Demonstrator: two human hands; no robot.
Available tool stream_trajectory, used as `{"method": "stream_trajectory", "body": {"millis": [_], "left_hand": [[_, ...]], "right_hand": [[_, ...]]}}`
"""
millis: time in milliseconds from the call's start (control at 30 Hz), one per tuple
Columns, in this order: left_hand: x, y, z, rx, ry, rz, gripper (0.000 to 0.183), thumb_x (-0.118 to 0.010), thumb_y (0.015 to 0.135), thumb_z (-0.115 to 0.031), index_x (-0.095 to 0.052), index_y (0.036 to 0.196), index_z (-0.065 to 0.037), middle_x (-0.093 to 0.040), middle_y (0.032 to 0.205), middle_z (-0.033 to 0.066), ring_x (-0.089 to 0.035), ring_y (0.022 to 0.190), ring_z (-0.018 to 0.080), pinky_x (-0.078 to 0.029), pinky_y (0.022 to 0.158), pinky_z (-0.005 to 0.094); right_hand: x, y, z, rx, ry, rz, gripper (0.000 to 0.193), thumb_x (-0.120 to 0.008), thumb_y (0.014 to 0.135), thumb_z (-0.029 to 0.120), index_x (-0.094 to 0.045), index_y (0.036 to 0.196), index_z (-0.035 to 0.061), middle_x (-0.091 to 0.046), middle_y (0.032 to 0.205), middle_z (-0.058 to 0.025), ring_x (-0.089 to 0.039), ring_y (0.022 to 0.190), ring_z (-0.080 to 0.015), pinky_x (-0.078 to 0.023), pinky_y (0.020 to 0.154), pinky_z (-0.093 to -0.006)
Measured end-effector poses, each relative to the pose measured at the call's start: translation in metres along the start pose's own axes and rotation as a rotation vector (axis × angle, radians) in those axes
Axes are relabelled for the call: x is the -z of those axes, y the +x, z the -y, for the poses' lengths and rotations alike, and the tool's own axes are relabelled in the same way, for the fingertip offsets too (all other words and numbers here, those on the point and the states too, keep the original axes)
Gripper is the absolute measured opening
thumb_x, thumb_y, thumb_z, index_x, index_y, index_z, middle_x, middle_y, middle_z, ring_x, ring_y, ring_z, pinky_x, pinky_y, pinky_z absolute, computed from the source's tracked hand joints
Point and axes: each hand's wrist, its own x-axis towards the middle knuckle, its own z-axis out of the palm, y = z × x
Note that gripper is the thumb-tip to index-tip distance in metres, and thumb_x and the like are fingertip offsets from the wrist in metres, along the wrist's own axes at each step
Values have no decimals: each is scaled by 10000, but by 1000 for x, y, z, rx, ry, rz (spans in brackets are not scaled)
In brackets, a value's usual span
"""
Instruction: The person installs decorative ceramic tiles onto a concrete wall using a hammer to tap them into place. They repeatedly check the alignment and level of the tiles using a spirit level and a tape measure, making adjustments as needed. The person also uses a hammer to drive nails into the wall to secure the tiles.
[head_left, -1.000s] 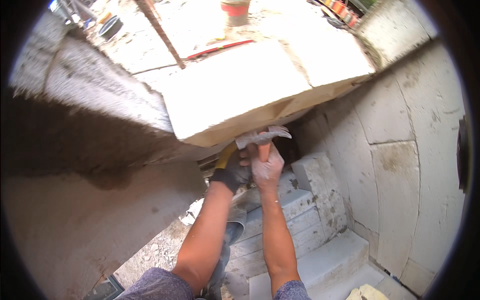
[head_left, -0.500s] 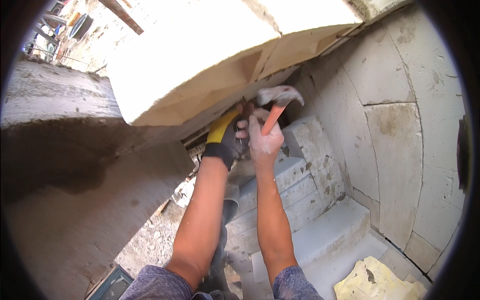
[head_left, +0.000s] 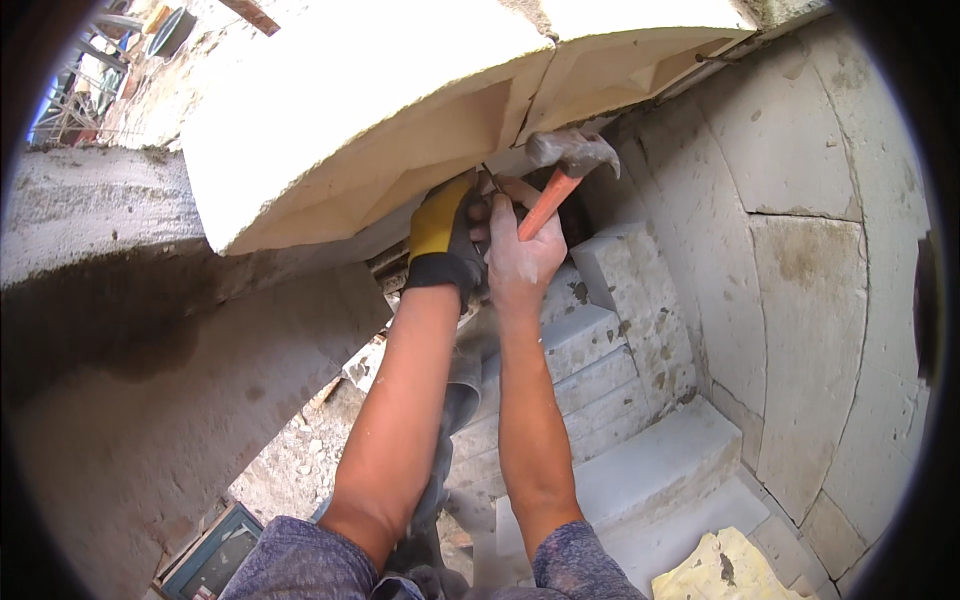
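My right hand (head_left: 522, 240), bare and whitened with dust, is closed round the orange handle of a claw hammer (head_left: 575, 155). The hammer's grey, dusty head points up, near the underside of the pale slab. Beside it, my left hand (head_left: 447, 228) wears a yellow and black glove with bare fingertips. Its fingers are bent together close to the right fingers, and a thin dark piece, like wire or a nail, shows just above them. What the left fingers grip is mostly hidden. Both hands are under the edge of the cream-coloured slab (head_left: 400, 170).
White stepped blocks (head_left: 640, 450) rise under my right arm, with a block wall (head_left: 810, 330) curving up on the right. A grey concrete beam (head_left: 180, 400) lies at left. A grey pipe (head_left: 460, 385) runs between my arms. A yellowish broken piece (head_left: 725, 570) lies at lower right.
Both hands have moved slightly upward in the view, close together, and the hammer with them. The surroundings have shifted a little as my head moved. The right hand still grips the hammer.
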Motion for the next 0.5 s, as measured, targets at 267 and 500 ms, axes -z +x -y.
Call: {"method": "stream_trajectory", "body": {"millis": [267,500], "left_hand": [[1,-8,2,-186,-31,34,189,-542,921,-239,-570,1040,-95,-671,996,51,-507,607,87,-337,436,223],[4,-8,0,-280,56,24,205,-532,911,-178,-623,1034,-42,-713,1006,85,-484,525,64,-330,391,210]], "right_hand": [[1,0,1,-55,123,-38,212,-625,920,42,-600,1101,-66,-652,798,-80,-576,585,-87,-469,512,-211],[-7,-5,6,-8,73,-5,230,-640,918,52,-596,1111,-65,-661,848,-87,-594,618,-91,-472,505,-211]]}}
